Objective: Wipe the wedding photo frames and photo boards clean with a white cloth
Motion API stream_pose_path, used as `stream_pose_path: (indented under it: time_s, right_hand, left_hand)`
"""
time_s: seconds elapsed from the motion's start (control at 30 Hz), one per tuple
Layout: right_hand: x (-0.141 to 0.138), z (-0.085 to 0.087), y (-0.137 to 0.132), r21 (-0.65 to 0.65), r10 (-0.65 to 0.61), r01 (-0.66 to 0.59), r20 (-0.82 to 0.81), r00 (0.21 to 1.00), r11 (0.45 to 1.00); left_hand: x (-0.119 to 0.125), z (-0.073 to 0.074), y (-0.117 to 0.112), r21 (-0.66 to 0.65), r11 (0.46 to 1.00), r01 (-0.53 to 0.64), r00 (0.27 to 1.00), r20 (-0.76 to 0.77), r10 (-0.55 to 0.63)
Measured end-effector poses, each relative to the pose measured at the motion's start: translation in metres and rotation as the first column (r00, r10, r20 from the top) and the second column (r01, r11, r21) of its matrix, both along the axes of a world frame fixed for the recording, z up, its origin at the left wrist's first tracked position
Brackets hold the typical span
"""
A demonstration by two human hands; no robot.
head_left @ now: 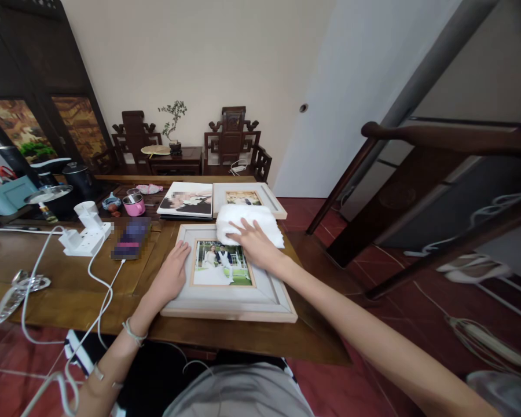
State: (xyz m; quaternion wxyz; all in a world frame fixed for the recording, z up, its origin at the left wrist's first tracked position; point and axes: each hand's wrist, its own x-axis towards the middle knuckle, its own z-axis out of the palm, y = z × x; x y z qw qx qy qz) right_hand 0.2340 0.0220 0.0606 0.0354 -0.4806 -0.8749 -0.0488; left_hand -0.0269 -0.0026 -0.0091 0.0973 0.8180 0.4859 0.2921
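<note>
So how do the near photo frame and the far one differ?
Near frame has both hands on it: left hand flat on its left border, right hand pressing a white cloth at its top right. Far frame is untouched. The near frame's photo shows nearly whole; the cloth hides the far frame's lower part. Both are pale and lie flat on the wooden table.

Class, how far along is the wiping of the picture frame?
Nothing visibly finished. In hand: right hand presses a white cloth on the near frame, top-right; left hand steadies its left side. Left: probably the rest of it, perhaps the second frame behind.
</note>
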Motion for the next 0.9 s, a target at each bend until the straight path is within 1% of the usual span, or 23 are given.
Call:
stream_pose_path:
  time_s: [0.07,0.17,0.23,0.3,0.37,0.43,0.47,0.53,0.6,0.63,0.7,0.73,0.8,0.83,0.9]
  right_hand:
    - [-0.005,0.004,-0.012,-0.038,0.025,-0.024,0.026,0.999,0.999]
    - [-0.012,0.02,-0.051,-0.179,0.07,-0.055,0.074,0.995,0.982]
    - [-0.013,0.033,-0.082,-0.303,0.119,-0.094,0.066,0.991,0.948]
    - [-0.013,0.045,-0.109,-0.381,0.186,-0.174,-0.006,0.983,0.908]
    - [-0.012,0.05,-0.126,-0.425,0.233,-0.242,-0.073,0.97,0.872]
    - [-0.014,0.046,-0.13,-0.432,0.24,-0.264,-0.109,0.965,0.862]
    - [-0.016,0.041,-0.126,-0.416,0.234,-0.262,-0.119,0.965,0.871]
    - [-0.019,0.028,-0.109,-0.362,0.201,-0.223,-0.099,0.975,0.905]
    - [-0.021,0.015,-0.082,-0.263,0.169,-0.172,-0.035,0.985,0.949]
    - [-0.022,0.009,-0.067,-0.19,0.158,-0.155,-0.001,0.987,0.969]
    - [-0.024,0.003,-0.036,-0.064,0.145,-0.141,0.06,0.988,0.988]
    - [-0.026,0.001,-0.022,-0.034,0.153,-0.151,0.085,0.984,0.988]
    - [-0.033,-0.001,-0.002,-0.028,0.181,-0.179,0.117,0.977,0.984]
    - [-0.038,-0.001,0.004,-0.04,0.197,-0.193,0.124,0.973,0.98]
    - [-0.048,-0.001,0.003,-0.062,0.221,-0.215,0.127,0.967,0.975]
  left_hand:
    - [0.0,-0.001,0.0,-0.001,1.0,-0.001,1.0,0.002,0.001]
    - [0.001,-0.001,0.0,-0.001,1.0,-0.017,1.0,-0.005,0.017]
    - [0.001,-0.001,0.0,0.004,1.0,-0.018,1.0,-0.007,0.018]
    - [0.001,0.0,0.0,0.006,1.0,-0.011,1.0,-0.006,0.011]
    - [0.001,0.001,0.001,0.003,1.0,-0.006,1.0,-0.005,0.006]
    - [0.001,0.001,0.001,0.0,1.0,0.003,1.0,-0.008,-0.003]
    - [0.0,0.001,0.001,0.002,1.0,0.008,1.0,-0.009,-0.008]
    - [0.0,0.001,0.001,0.002,1.0,0.014,1.0,-0.012,-0.014]
    - [0.0,0.001,0.001,-0.006,1.0,0.012,1.0,-0.018,-0.012]
    - [0.0,0.002,0.001,-0.012,1.0,0.009,1.0,-0.023,-0.01]
    - [0.0,0.002,0.001,-0.02,1.0,0.008,0.999,-0.035,-0.008]
    - [0.0,0.002,0.001,-0.02,1.0,0.009,0.999,-0.038,-0.009]
    - [-0.001,0.001,0.001,-0.021,1.0,0.01,0.999,-0.033,-0.011]
    - [-0.001,0.001,0.002,-0.022,1.0,0.01,1.0,-0.022,-0.01]
    - [-0.001,0.0,0.002,-0.021,1.0,0.01,1.0,0.008,-0.01]
